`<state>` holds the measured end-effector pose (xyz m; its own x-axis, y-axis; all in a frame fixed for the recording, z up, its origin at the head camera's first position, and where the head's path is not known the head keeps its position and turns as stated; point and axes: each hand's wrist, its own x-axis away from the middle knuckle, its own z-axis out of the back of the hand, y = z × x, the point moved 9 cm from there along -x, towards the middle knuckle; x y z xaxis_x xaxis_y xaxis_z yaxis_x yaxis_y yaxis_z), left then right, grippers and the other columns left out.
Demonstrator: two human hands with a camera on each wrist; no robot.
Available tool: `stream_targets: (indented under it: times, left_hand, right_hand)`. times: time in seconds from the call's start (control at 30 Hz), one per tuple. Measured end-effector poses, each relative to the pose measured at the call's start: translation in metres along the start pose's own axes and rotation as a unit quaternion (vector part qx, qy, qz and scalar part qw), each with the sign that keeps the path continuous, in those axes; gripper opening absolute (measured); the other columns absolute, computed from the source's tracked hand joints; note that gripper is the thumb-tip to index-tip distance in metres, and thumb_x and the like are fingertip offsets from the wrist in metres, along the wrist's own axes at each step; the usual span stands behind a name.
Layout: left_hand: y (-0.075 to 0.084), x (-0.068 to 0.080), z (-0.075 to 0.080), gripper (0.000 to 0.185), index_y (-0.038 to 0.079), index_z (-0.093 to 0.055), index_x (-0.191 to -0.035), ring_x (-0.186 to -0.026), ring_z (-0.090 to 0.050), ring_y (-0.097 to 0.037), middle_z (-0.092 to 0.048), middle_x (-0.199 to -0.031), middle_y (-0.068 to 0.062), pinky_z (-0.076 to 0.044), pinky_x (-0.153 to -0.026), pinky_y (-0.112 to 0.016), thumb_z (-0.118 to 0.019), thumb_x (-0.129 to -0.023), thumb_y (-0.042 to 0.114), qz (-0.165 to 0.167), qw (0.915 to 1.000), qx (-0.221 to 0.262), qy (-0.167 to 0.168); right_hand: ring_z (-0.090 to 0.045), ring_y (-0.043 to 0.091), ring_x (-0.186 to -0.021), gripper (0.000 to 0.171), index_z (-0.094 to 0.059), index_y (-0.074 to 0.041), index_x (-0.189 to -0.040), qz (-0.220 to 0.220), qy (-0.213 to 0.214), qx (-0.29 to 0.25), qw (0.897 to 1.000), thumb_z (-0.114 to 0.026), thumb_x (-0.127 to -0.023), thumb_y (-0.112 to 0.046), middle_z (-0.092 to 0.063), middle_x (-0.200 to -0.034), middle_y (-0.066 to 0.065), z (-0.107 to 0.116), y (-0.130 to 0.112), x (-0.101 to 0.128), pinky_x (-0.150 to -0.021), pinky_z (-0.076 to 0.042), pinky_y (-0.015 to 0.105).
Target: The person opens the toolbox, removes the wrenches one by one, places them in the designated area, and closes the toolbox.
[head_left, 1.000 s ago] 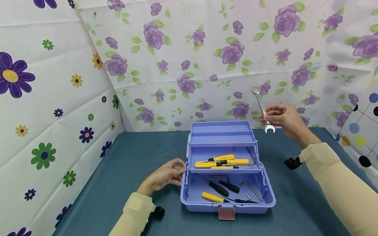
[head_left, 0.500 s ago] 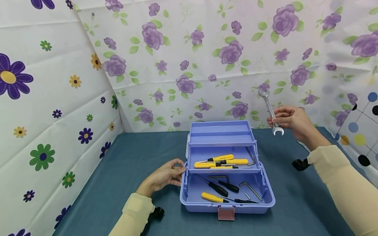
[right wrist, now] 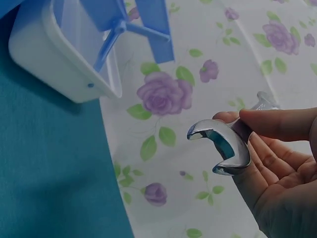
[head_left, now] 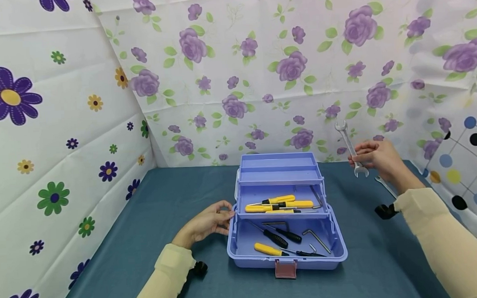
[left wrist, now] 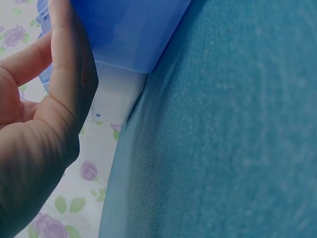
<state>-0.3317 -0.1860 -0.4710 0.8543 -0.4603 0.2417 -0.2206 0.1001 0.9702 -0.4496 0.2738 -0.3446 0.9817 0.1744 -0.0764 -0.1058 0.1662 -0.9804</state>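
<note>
In the head view my right hand (head_left: 383,160) pinches a silver double open-ended wrench (head_left: 349,146) between thumb and fingers, in the air right of the toolbox. The right wrist view shows one end of the wrench (right wrist: 230,146) close up, pointing at the camera. My left hand (head_left: 205,222) rests at the left side of the lilac toolbox (head_left: 287,263), its fingertips touching the side. Up close in the left wrist view, the left hand (left wrist: 59,99) lies along the box wall with fairly straight fingers. The toolbox stands with its lid raised and its tray lifted.
Yellow-handled screwdrivers (head_left: 281,205) lie in the tray. Black-handled screwdrivers (head_left: 276,239), another yellow one (head_left: 268,249) and hex keys (head_left: 317,241) lie in the lower compartment. Another wrench (head_left: 385,186) lies on the teal cloth (head_left: 192,182), beyond my right wrist. Floral sheets hang behind.
My right hand has moved right and slightly down with the wrench, baring another wrench on the cloth. My left hand stays at the toolbox.
</note>
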Motion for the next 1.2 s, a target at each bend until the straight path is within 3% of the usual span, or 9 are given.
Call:
stream_targets:
  times: [0.13,0.4,0.73,1.03,1.2]
  left_hand:
    - [0.000,-0.001,0.000,0.024,0.005,-0.048,-0.123,-0.079,-0.066,-0.018,-0.065,-0.094,-0.008,-0.062,-0.073,-0.034,-0.059,-0.108,0.019,0.003,1.0000,0.004,0.001]
    - [-0.001,0.000,-0.001,0.024,0.005,-0.048,-0.124,-0.079,-0.066,-0.018,-0.065,-0.093,-0.008,-0.062,-0.073,-0.034,-0.059,-0.108,0.019,0.004,1.0000,0.007,-0.002]
    - [0.002,0.002,-0.002,0.020,0.006,-0.049,-0.122,-0.079,-0.066,-0.018,-0.065,-0.093,-0.008,-0.062,-0.072,-0.033,-0.059,-0.108,0.018,0.003,1.0000,0.007,-0.001]
    - [0.004,0.002,-0.002,0.020,0.006,-0.049,-0.121,-0.078,-0.066,-0.017,-0.065,-0.092,-0.008,-0.062,-0.071,-0.032,-0.059,-0.108,0.017,0.000,0.9999,0.010,0.000]
    - [0.003,0.003,-0.003,0.020,0.006,-0.049,-0.121,-0.079,-0.066,-0.017,-0.065,-0.094,-0.008,-0.062,-0.071,-0.032,-0.058,-0.108,0.017,0.002,0.9999,0.011,-0.002]
  right_hand:
    - [-0.077,0.017,-0.082,0.017,-0.065,0.005,-0.112,-0.012,0.003,0.012,1.000,-0.072,-0.098,-0.003,-0.079,-0.089,0.001,0.005,0.008,0.001,-0.073,-0.063,0.032]
    - [-0.078,0.018,-0.082,0.007,-0.067,-0.002,-0.106,-0.041,-0.001,0.007,0.999,-0.070,-0.099,-0.003,-0.079,-0.087,0.003,0.013,0.023,0.005,-0.074,-0.064,0.035]
    - [-0.076,0.012,-0.085,0.028,-0.063,0.004,-0.118,-0.070,-0.003,0.090,0.993,-0.074,-0.098,-0.012,-0.079,-0.087,-0.002,0.017,0.042,0.010,-0.074,-0.061,0.031]
    - [-0.076,0.018,-0.081,0.027,-0.060,0.009,-0.119,-0.105,-0.012,0.094,0.990,-0.069,-0.099,-0.006,-0.078,-0.088,0.003,0.027,0.058,0.013,-0.073,-0.063,0.035]
    - [-0.075,0.019,-0.080,0.031,-0.058,0.010,-0.120,-0.119,-0.025,0.124,0.985,-0.070,-0.098,-0.008,-0.078,-0.088,0.006,0.030,0.072,0.015,-0.071,-0.062,0.036]
